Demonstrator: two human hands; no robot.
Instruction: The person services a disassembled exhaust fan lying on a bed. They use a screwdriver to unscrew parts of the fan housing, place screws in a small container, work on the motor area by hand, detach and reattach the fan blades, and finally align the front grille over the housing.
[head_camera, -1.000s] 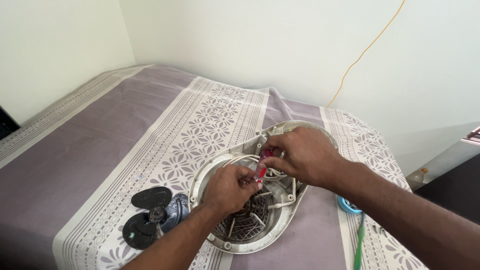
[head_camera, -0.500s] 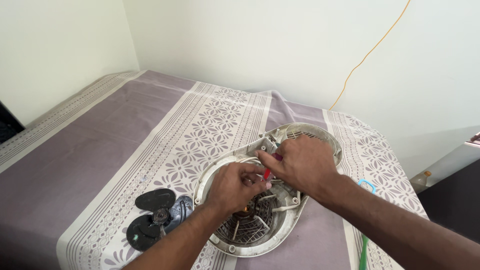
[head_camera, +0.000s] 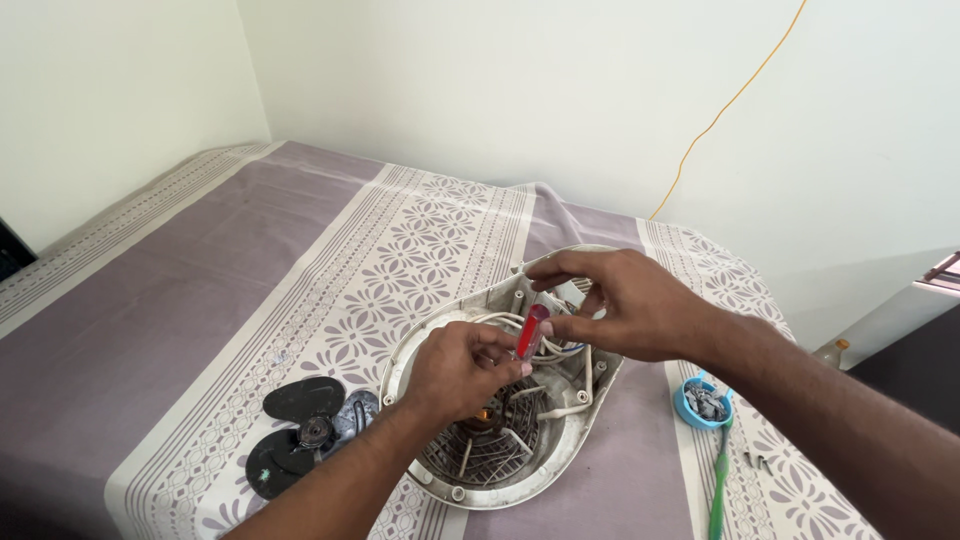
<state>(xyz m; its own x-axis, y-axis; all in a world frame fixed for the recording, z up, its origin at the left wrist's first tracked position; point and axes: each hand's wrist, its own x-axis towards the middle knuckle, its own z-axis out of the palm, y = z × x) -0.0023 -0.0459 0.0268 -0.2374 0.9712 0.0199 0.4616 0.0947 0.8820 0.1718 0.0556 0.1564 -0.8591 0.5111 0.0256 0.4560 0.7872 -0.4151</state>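
Low in the middle of the frame, a red screwdriver (head_camera: 531, 331) is pinched by the right hand (head_camera: 625, 305) over an opened fan housing (head_camera: 560, 455). The shaft is gripped by the left hand (head_camera: 462, 368), fingers curled.

A red-handled screwdriver (head_camera: 532, 330) is seen over an off-white fan housing (head_camera: 450, 472). The black fan blade (head_camera: 300, 430) is laid on a mauve cloth (head_camera: 180, 300) banded with white floral patterning.
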